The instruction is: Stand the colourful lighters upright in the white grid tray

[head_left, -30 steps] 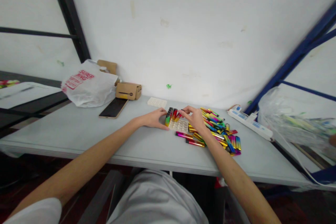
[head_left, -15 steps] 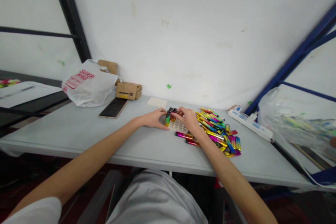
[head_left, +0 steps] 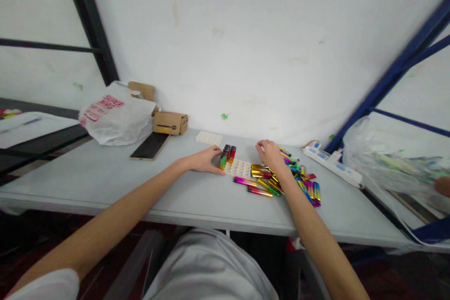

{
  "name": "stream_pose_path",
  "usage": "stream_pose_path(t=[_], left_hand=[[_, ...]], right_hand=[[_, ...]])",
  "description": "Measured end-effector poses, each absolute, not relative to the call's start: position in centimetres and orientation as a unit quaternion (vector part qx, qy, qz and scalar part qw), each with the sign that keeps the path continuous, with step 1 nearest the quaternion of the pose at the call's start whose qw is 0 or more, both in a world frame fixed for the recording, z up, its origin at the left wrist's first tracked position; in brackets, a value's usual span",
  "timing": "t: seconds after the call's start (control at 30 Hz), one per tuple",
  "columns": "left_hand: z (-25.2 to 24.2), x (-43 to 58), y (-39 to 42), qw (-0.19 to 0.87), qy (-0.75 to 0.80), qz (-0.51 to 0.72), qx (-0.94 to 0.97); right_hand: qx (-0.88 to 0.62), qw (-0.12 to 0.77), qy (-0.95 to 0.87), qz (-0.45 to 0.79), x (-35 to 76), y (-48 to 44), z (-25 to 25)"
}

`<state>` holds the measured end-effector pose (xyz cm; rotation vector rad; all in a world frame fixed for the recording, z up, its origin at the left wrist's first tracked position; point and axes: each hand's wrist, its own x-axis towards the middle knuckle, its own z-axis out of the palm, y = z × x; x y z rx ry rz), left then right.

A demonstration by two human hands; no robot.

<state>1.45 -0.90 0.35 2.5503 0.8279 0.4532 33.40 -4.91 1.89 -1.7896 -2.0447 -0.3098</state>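
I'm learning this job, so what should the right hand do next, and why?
Probably take one tube from the pile: the right hand is at the pile's far edge, and the tray near the left hand shows bare holes beside its standing tubes.

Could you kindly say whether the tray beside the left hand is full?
Partly filled: the tray holds upright shiny tubes at left, with pockets empty at right.

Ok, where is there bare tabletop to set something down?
Bare tabletop shows in front of the left hand and tray, between the phone and the front edge, and between the heap of sticks and the power strip. It's crowded at the standing sticks and around the right hand, beside the heap.
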Motion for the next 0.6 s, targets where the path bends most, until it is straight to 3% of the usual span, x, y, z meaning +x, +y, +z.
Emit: stream_pose_path(t=[0.13, 0.3, 0.6], left_hand=[[0.3, 1.4, -0.8, 0.202, 0.299, 0.158, 0.919], [0.5, 1.5, -1.0, 0.215, 0.303, 0.157, 0.915], [0.2, 1.4, -0.8, 0.22, 0.296, 0.174, 0.913]], right_hand=[[-0.686, 0.098, -0.718, -0.065, 35.8, -4.3, 1.0], [-0.673, 0.07, -0.735, -0.048, 35.4, -4.2, 1.2], [-0.592, 0.276, -0.757, 0.003, 33.8, -5.2, 2.5]])
